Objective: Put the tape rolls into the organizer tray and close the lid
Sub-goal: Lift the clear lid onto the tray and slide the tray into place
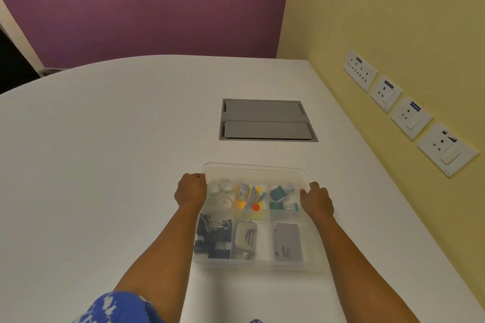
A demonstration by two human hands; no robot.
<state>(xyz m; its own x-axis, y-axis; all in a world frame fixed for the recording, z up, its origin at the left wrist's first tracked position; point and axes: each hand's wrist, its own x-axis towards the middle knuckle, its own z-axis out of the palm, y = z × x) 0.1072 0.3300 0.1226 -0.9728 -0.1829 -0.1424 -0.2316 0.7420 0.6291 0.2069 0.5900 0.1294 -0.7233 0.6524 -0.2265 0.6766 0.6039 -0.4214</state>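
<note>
A clear plastic organizer tray (256, 266) sits on the white table in front of me. A frosted translucent lid (254, 172) lies over it, its far edge tilted slightly up. Through the lid, clear tape rolls (221, 191) show in the far left compartment. My left hand (191, 189) grips the lid's left edge. My right hand (316, 199) holds the lid's right edge. Other compartments hold black binder clips, a grey hole punch, a grey box, teal clips and coloured notes.
A grey recessed cable hatch (267, 120) is set into the table (105, 165) beyond the tray. A yellow wall with several white socket plates (409, 118) runs along the table's right edge. A purple wall stands at the far end.
</note>
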